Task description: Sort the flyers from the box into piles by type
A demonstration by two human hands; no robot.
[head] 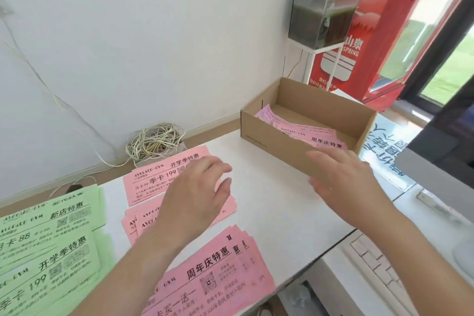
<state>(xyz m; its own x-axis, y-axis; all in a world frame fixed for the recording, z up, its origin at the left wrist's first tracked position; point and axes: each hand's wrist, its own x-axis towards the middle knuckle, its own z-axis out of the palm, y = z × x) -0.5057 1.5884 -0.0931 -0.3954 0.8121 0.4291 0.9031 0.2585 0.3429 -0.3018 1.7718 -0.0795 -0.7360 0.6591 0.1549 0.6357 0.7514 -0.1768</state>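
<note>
Head view: both open and empty, left hand [195,195] over the pink paper flyer piles [154,182], right hand [343,182] at the brown cardboard box [272,136], so I'm guessing next is grabbing another flyer from inside.

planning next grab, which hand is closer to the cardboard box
Right. The right hand is at the near wall of the cardboard box; the left hand is over the pink flyers, left of the box.
</note>
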